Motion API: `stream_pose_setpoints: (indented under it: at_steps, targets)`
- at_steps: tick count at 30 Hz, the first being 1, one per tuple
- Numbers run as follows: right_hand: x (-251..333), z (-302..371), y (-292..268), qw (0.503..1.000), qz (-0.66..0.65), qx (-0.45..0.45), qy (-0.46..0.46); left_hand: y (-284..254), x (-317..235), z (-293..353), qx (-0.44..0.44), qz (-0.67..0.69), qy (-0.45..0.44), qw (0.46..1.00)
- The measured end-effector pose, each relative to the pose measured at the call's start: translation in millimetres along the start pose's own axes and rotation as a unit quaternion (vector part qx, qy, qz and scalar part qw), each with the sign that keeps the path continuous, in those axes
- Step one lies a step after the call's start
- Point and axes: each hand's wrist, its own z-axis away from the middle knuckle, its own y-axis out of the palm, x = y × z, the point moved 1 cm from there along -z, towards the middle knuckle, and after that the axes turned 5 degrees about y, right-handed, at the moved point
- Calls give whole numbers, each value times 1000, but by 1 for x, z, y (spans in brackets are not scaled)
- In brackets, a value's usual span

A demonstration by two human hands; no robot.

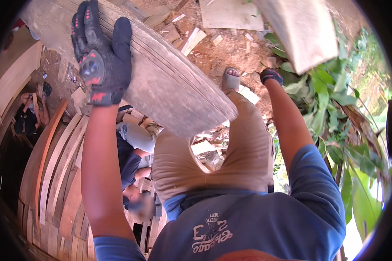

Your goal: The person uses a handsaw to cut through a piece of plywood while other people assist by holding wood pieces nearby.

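Observation:
A thick, weathered wooden plank slants from the upper left down to the middle, its near end above my thighs. My left hand, in a black glove with red marks, lies flat against the plank. Its fingers point away from me and the thumb stands apart. My right hand, gloved in black and red too, is off to the right beside green leaves. Its fingers look curled into a fist, with no object showing in it. Another pale wooden piece hangs into the upper right, apart from that hand.
Wood scraps and sawdust litter the ground around my sandalled foot. Curved boards stand stacked at the left. One person sits close by, beyond my left arm; another person is farther left. Leafy plants line the right.

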Motion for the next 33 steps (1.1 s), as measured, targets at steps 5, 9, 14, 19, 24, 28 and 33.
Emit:
stream_pose_setpoints:
  at_steps: [5,9,14,19,24,28,33]
  targets:
    - [93,-121,14,999,-4,-39,-19,16,8,-1,-9,108,-1,994]
    - [156,-150,-14,995,35,-82,-38,11,12,-5,53,10,10,999]
    - [231,-198,-11,971,145,-169,-81,20,14,-1,54,34,-43,997]
    - [305,-208,0,947,195,-219,-132,0,-17,0,70,-11,-89,993]
    - [318,-257,31,960,172,-206,-78,18,-14,-3,66,1,-105,992]
    - [322,-234,30,904,258,-297,-170,6,10,16,37,62,-147,987]
    - [288,-242,10,899,224,-299,-230,9,17,0,46,55,-37,997]
